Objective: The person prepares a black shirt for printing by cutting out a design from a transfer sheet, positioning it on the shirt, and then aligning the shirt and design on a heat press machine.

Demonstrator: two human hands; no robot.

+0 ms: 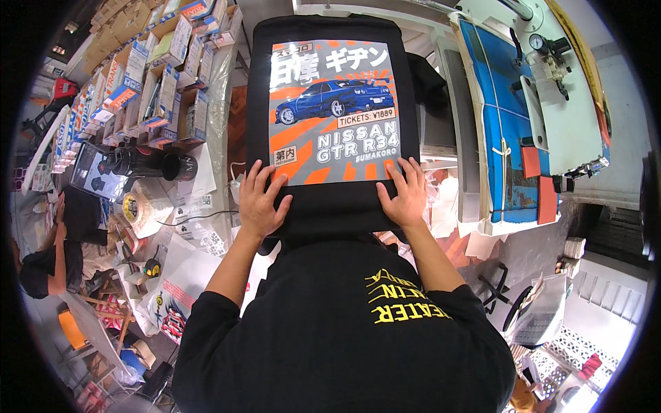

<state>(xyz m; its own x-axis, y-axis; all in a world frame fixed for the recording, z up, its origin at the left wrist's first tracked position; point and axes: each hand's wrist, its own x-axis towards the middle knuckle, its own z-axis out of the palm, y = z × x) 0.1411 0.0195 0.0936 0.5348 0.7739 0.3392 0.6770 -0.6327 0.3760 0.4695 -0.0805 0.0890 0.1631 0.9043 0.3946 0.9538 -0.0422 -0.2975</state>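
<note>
As I scan from the left, boxes (162, 76) crowd the shelf. My left hand (261, 203) lies flat, fingers spread, on the black shirt (330, 206), at the lower left corner of its print (334, 110). My right hand (406, 196) presses likewise at the lower right. Heat press (544, 103) far right.

Beneath the black garment (330, 206) we cannot see the surface that carries it; the cloth covers it from edge to edge. Our left hand (260, 203) and right hand (405, 196) lie flat on the printed sheet (334, 110) and hide its two lower corners. Our own black shirt (344, 330) blocks the garment's near edge. At the left rim of the view, a seated person (45, 265) is cut off and bent by the lens. The stacked boxes (151, 76) by the far left corner are too small to identify. The blue machine (506, 138) at right is partly cropped.
</note>
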